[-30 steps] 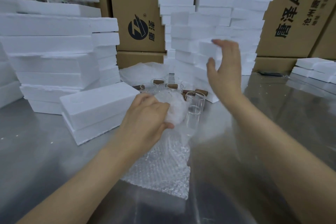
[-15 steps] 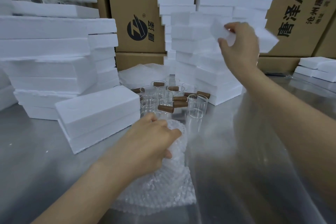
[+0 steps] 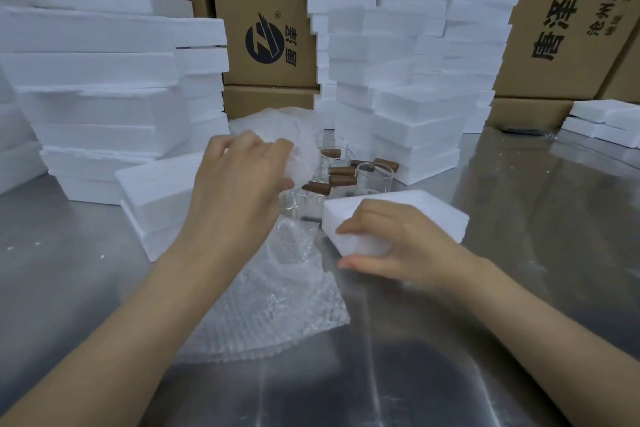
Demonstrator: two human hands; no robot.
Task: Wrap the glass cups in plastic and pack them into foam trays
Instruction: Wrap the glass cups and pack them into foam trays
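Fingers of left hand (image 3: 239,191): curled round the wrapped cup (image 3: 304,159), raised above the cluster of bare glass cups (image 3: 374,180).
Fingers of right hand (image 3: 405,253): gripping the near end of a foam tray (image 3: 415,211), low over the worktop (image 3: 536,225); resting or hovering, impossible to tell.
Bubble wrap (image 3: 277,305): spare sheet flat on the worktop between the forearms.
Step in hand: wrapping apparently finished for this cup, packing about to begin.
Next move: probably calls for laying the tray flat, hollow side up, then easing the bundle into a recess; no recess visible from this angle.
Backdrop: foam stacks (image 3: 415,87) and cardboard cartons (image 3: 270,10) along the far edge.
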